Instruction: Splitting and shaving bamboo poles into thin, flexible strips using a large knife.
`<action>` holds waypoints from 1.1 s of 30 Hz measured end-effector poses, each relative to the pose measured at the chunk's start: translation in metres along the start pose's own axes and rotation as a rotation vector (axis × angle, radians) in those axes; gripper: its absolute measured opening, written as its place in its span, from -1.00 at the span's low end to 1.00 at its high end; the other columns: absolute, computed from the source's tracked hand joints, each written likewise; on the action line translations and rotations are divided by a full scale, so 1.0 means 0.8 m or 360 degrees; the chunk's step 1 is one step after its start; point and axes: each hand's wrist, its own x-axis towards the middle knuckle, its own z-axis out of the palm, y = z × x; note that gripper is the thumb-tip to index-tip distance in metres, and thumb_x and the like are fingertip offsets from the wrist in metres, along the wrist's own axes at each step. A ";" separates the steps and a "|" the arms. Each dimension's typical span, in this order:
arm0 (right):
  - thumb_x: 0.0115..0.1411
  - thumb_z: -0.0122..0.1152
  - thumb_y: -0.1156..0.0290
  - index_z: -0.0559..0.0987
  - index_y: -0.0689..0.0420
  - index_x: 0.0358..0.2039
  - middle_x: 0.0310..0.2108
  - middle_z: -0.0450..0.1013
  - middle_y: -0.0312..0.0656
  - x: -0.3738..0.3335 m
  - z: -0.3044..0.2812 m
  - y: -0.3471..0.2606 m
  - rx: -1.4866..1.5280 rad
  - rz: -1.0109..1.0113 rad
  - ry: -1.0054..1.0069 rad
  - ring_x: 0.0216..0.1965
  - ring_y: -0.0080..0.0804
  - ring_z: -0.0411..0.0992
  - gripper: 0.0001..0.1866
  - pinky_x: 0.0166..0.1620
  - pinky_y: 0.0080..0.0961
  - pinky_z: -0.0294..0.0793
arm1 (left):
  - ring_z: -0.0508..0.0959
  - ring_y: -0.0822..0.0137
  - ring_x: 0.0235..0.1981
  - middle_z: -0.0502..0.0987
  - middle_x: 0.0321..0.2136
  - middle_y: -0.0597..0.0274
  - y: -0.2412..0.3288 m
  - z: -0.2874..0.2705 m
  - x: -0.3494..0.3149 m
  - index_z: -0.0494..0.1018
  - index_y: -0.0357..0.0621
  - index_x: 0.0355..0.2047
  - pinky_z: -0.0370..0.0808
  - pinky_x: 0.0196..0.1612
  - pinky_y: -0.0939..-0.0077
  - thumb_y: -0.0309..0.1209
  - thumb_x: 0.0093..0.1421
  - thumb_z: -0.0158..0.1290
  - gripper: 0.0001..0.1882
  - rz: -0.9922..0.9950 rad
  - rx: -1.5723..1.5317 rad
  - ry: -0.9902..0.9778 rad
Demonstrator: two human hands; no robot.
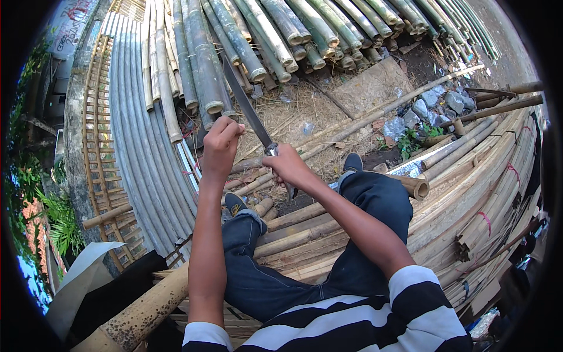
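A long dark machete (251, 114) is in my right hand (287, 164), whose fingers are wrapped round its handle. The blade slants up and to the left, its tip in front of the stacked bamboo poles (205, 76). To the left of the blade, apart from it, I hold up my left hand (220, 144) with the fingers curled closed. What those fingers hold, if anything, is too small or hidden to make out. Just beyond my left hand are the cut ends of the nearest poles.
Corrugated metal sheets (132, 129) and a bamboo lattice (97, 126) lie at left. Split bamboo strips (469, 205) are heaped at right, near grey stones (454, 101). A thick spotted bamboo pole (141, 308) crosses the lower left. My feet rest beyond bamboo pieces (293, 237).
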 end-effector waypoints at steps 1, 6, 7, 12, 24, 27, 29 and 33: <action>0.10 0.18 0.41 0.40 0.22 -0.64 -0.78 0.31 -0.27 -0.012 -0.005 -0.018 -0.0010 0.0032 0.0010 -0.78 -0.50 0.31 -0.75 -0.69 -0.48 0.25 | 0.55 0.27 -0.44 0.45 -0.47 0.10 -0.002 0.002 -0.001 0.43 -0.39 -0.44 0.53 -0.37 0.45 -0.72 0.03 0.13 -0.90 -0.0065 0.0016 0.0047; 0.13 0.17 0.42 0.32 0.13 -0.62 -0.78 0.26 -0.32 -0.005 -0.011 -0.012 0.0190 0.0289 -0.0104 -0.81 -0.55 0.26 -0.74 -0.74 -0.53 0.18 | 0.51 0.12 -0.46 0.39 -0.48 0.09 -0.006 0.008 -0.001 0.42 -0.33 -0.43 0.43 -0.40 0.30 -0.67 0.02 0.14 -0.88 0.0149 0.0022 -0.0039; 0.13 0.17 0.42 0.31 0.13 -0.59 -0.78 0.25 -0.33 -0.007 -0.015 -0.018 0.0151 0.0204 -0.0070 -0.80 -0.57 0.25 -0.75 -0.74 -0.55 0.16 | 0.49 0.10 -0.45 0.39 -0.47 0.09 -0.006 0.006 -0.001 0.42 -0.33 -0.43 0.41 -0.39 0.28 -0.67 0.02 0.14 -0.88 0.0117 0.0003 -0.0036; 0.10 0.09 0.49 0.30 0.11 -0.58 -0.80 0.24 -0.34 -0.028 -0.001 -0.050 -0.0036 0.0071 -0.0042 -0.82 -0.56 0.23 -0.82 -0.76 -0.51 0.22 | 0.47 0.09 -0.43 0.36 -0.48 0.08 -0.001 0.002 -0.007 0.40 -0.34 -0.44 0.39 -0.37 0.25 -0.66 0.03 0.14 -0.88 0.0148 -0.0013 0.0026; 0.09 0.07 0.50 0.29 0.11 -0.59 -0.77 0.24 -0.34 -0.017 -0.002 -0.030 -0.0155 0.0124 0.0008 -0.81 -0.57 0.21 -0.82 -0.74 -0.53 0.22 | 0.51 0.11 -0.37 0.38 -0.47 0.11 -0.013 0.007 0.002 0.39 -0.29 -0.43 0.49 -0.33 0.29 -0.67 0.04 0.05 -0.91 0.0232 0.0076 0.0184; 0.11 0.14 0.47 0.33 0.17 -0.57 -0.77 0.29 -0.28 0.013 -0.013 0.025 -0.0233 0.0323 0.0110 -0.81 -0.50 0.29 -0.80 -0.74 -0.49 0.29 | 0.47 0.09 -0.44 0.36 -0.48 0.09 -0.024 0.016 0.004 0.37 -0.33 -0.41 0.39 -0.37 0.27 -0.64 0.07 0.12 -0.86 0.0176 -0.0039 0.0189; 0.11 0.14 0.47 0.33 0.18 -0.57 -0.78 0.29 -0.27 0.013 -0.001 0.032 -0.0270 0.0326 0.0119 -0.81 -0.49 0.28 -0.80 -0.76 -0.49 0.29 | 0.48 0.10 -0.44 0.37 -0.48 0.09 -0.024 0.012 0.003 0.37 -0.33 -0.41 0.40 -0.37 0.29 -0.64 0.06 0.13 -0.86 0.0109 -0.0069 0.0226; 0.09 0.10 0.51 0.32 0.16 -0.56 -0.79 0.29 -0.27 -0.005 0.013 -0.014 0.0024 0.0148 0.0027 -0.83 -0.52 0.26 -0.84 -0.77 -0.50 0.26 | 0.53 0.13 -0.43 0.41 -0.50 0.08 -0.023 0.002 0.000 0.37 -0.35 -0.44 0.43 -0.37 0.33 -0.66 0.04 0.13 -0.86 -0.0078 -0.0123 0.0316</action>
